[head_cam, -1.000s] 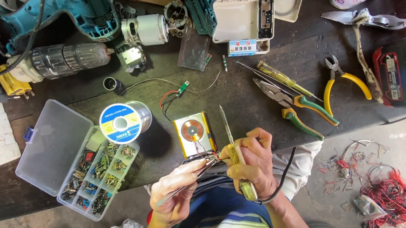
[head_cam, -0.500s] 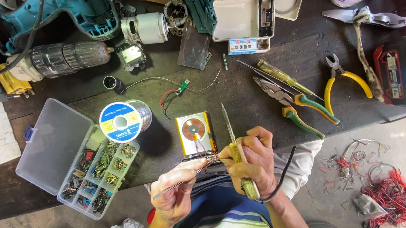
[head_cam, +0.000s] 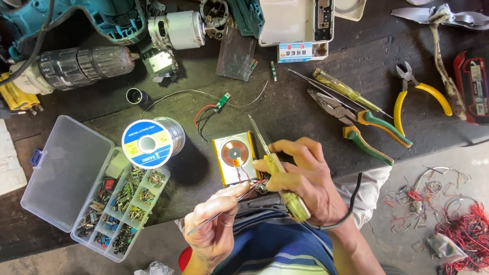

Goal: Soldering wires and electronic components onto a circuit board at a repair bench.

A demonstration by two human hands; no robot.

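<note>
Open compartment box [head_cam: 63,184] holds small electronic parts [head_cam: 124,204].

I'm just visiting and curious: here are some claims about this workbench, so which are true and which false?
1. The right hand holds a yellow-handled soldering iron. True.
2. The left hand is empty. False: it holds a thin wire.
3. The solder spool lies left of the small yellow board. True.
4. The parts box is shut. False: its lid lies open.
</note>
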